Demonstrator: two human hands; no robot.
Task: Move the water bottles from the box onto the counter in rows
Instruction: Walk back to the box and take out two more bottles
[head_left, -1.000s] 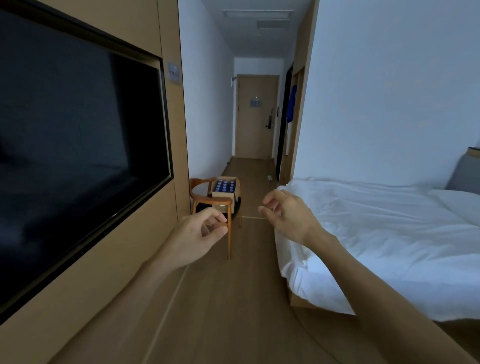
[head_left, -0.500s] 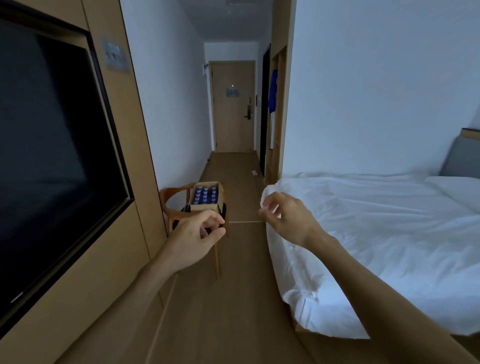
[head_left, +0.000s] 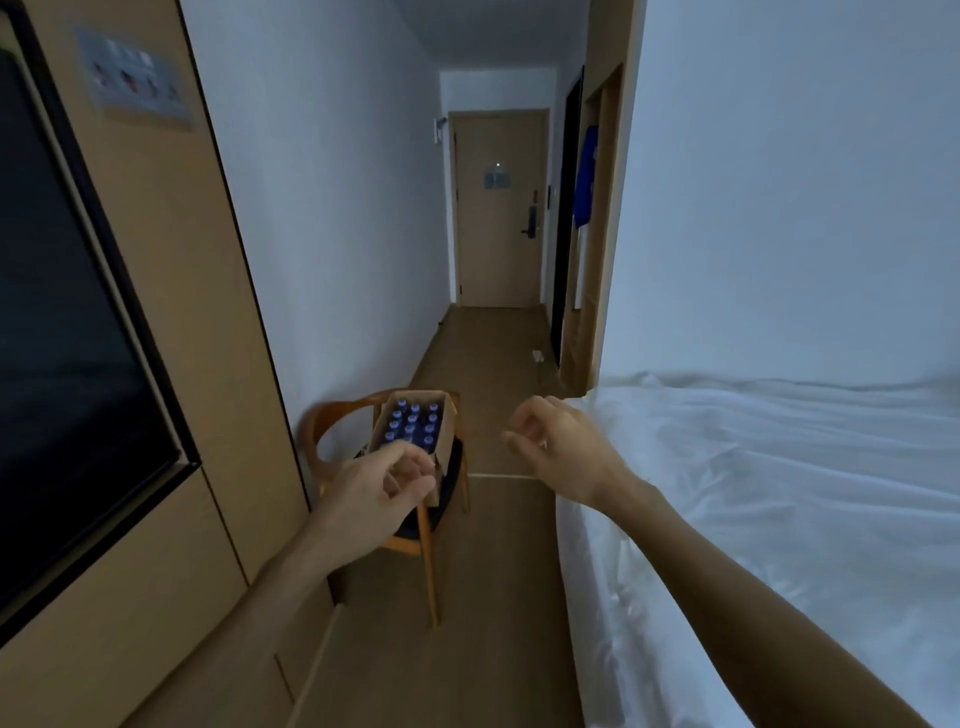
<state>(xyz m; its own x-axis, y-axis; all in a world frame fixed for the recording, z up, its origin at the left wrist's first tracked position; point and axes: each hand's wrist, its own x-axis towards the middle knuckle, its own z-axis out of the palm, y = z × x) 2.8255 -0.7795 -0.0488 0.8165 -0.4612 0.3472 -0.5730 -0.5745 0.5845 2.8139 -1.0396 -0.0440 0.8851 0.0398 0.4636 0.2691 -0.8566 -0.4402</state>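
Observation:
An open cardboard box stands on a wooden chair against the left wall, some way ahead. Several water bottles with blue caps stand upright inside it. My left hand is raised in front of the box, fingers loosely curled, holding nothing and covering the box's near corner. My right hand hangs in the air to the right of the box, fingers loosely curled and empty. No counter is in view.
A dark TV screen sits in the wooden wall panel on the left. A bed with white sheets fills the right. A narrow wooden floor strip runs between them towards a closed door.
The view has moved forward along the aisle; the chair and box are nearer and larger. Both hands stay raised and empty in much the same pose.

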